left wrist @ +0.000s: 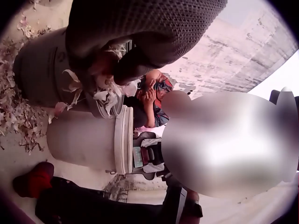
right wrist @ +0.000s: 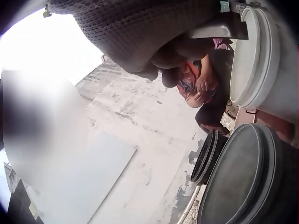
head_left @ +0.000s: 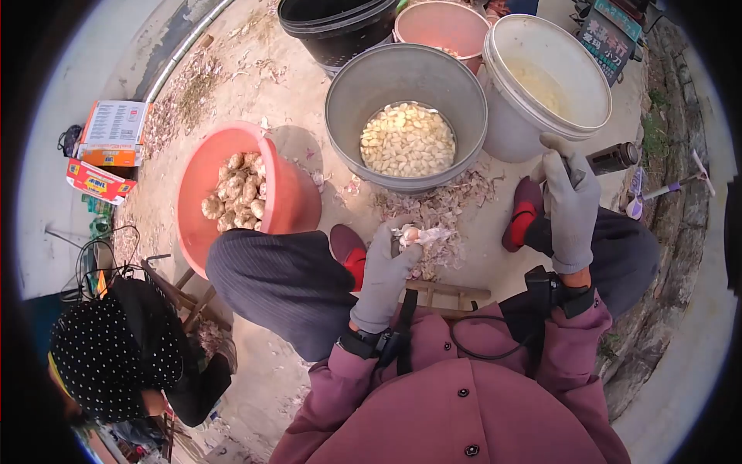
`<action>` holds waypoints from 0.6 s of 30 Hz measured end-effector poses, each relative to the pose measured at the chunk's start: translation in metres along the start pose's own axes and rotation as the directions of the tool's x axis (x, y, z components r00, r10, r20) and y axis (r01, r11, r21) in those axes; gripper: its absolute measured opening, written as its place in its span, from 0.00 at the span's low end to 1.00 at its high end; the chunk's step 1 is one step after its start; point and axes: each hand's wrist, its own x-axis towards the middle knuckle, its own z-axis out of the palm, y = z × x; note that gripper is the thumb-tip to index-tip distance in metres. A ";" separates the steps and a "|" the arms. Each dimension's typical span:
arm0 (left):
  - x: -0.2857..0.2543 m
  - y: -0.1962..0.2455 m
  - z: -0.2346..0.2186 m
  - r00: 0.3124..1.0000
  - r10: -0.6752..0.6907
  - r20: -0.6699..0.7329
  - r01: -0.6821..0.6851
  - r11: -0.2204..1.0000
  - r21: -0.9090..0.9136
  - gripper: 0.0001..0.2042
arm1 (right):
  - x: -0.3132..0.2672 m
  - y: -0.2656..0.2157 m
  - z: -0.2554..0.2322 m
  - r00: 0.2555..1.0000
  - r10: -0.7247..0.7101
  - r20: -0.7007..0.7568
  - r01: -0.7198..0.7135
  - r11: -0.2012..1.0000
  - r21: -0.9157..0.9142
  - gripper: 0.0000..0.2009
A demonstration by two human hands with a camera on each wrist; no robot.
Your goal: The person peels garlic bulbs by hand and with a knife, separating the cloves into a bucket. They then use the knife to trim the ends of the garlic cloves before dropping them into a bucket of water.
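My gloved left hand (head_left: 381,277) holds a garlic bulb (head_left: 413,235) with loose, papery skin, over the peelings between my feet. In the left wrist view, torn garlic skin (left wrist: 108,99) hangs by the shaded fingers. Raised at the right, in front of the white bucket (head_left: 506,127), my gloved right hand (head_left: 573,203) grips a short dark tool (head_left: 613,159). Its flat, shiny metal part (right wrist: 215,31) juts past the fingers in the right wrist view; its exact kind I cannot tell. Ahead, the grey bucket (head_left: 348,89) contains peeled cloves (head_left: 408,141) in liquid.
At left a tipped pink tub (head_left: 294,189) holds unpeeled garlic bulbs (head_left: 239,189). A black bucket (head_left: 336,27) and a pink bucket (head_left: 433,19) stand behind. Peelings (head_left: 444,205) litter the ground. Another person in a dotted head covering (head_left: 116,352) sits at lower left.
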 end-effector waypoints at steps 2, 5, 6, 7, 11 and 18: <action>0.002 -0.001 -0.001 1.000 -0.005 0.016 0.006 0.999 -0.051 0.19 | -0.026 0.036 0.025 0.976 0.085 0.200 -0.077 0.996 -0.046 0.14; 0.005 -0.007 0.002 0.999 -0.036 0.022 0.033 0.990 0.138 0.18 | -0.051 0.088 0.051 0.905 0.185 0.382 -0.187 0.982 -0.033 0.14; 0.006 -0.014 0.004 0.999 0.052 0.016 -0.054 0.980 0.190 0.18 | -0.056 0.090 0.058 0.905 0.186 0.383 -0.186 0.982 -0.036 0.14; 0.005 -0.021 0.005 0.990 0.138 0.013 -0.137 0.960 0.244 0.18 | -0.061 0.091 0.066 0.882 0.166 0.441 -0.135 0.986 -0.101 0.14; 0.010 -0.036 0.002 0.958 0.284 -0.032 -0.250 0.886 0.390 0.17 | -0.069 0.096 0.076 0.851 0.214 0.480 -0.204 0.976 -0.074 0.12; 0.002 -0.019 0.007 0.975 0.221 -0.009 -0.203 0.911 0.359 0.18 | -0.063 0.096 0.067 0.920 0.187 0.343 -0.207 0.978 0.023 0.11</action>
